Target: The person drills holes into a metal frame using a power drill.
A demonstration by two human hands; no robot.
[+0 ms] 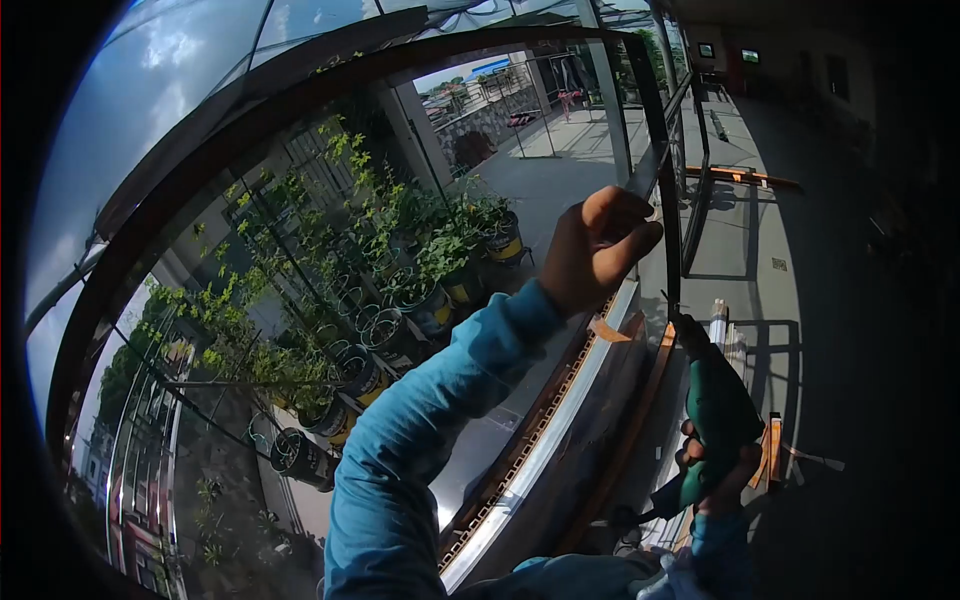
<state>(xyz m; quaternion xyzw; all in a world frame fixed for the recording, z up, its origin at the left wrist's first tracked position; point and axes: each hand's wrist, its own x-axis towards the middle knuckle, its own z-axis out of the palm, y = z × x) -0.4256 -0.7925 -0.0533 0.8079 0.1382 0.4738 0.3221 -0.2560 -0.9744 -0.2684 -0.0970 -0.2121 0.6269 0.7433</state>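
My left hand is raised in the middle of the view, its fingers curled by a dark frame bar; whatever they may pinch is too unclear to name. Lower right, my right hand grips a green power drill. The drill's dark chuck and thin bit point upward, close to the lower part of the frame bar. Glass or clear sheeting fills the large frame at left. Both arms wear blue sleeves.
Potted plants stand behind the frame at left. A long silvery rail runs diagonally below my left arm. Orange-brown pieces lie at lower right, another long one farther back. Metal frames stand along the walkway.
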